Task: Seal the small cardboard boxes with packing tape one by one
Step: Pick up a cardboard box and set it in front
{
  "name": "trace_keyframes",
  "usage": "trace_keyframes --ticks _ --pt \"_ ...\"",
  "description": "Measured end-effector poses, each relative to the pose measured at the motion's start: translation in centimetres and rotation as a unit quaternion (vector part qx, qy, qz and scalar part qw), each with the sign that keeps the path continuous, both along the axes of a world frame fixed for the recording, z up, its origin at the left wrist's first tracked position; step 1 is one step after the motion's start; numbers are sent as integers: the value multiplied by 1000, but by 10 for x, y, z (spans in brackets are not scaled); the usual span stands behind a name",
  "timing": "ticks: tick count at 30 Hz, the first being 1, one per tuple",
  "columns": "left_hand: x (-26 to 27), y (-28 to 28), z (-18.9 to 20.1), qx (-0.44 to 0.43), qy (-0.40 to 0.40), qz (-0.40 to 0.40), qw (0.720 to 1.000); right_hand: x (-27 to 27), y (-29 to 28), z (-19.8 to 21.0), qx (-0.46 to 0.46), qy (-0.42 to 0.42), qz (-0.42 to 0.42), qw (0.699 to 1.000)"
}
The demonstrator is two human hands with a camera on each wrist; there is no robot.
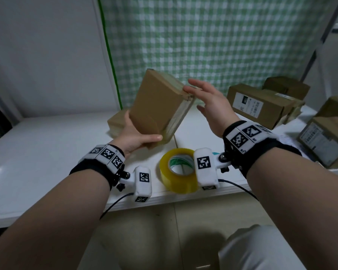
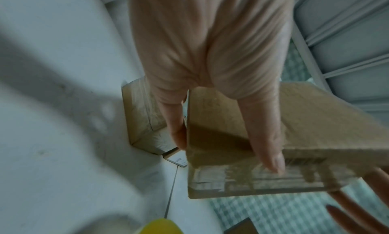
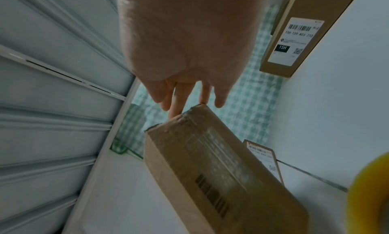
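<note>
Tape roll idle at surface edge. Left hand grip clamped on tilted cardboard box, raised above surface; right hand fingers spread, touching top corner. One-handed hold may slip

Tape roll at the desk's near edge, one box behind it, stacked boxes far right.

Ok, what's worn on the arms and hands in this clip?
Bare forearms and hands, no sleeves or gloves. Each wrist has a black band with white blocks printed with black square markers. A white camera pod, also marker-tagged, hangs under each wrist on a bolted bracket, trailing a thin black cable.
</note>
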State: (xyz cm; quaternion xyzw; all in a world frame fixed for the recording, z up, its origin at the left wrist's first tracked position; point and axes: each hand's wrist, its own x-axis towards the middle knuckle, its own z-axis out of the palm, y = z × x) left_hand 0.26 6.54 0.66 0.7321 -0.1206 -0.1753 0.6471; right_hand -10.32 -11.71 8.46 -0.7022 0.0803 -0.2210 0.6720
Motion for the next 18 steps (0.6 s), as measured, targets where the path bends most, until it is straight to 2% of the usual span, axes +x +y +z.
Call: trace_keyframes --ticks 10,14,18 --pt "0 3 3 -28 64 -66 995 2 -7 1 29 -27 -2 999" --pt "1 3 4 -59 94 -51 992 2 -7 -1 18 -21 -16 999" --pt "4 3 12 -95 110 3 989 0 -6 -6 15 -9 -15 1000"
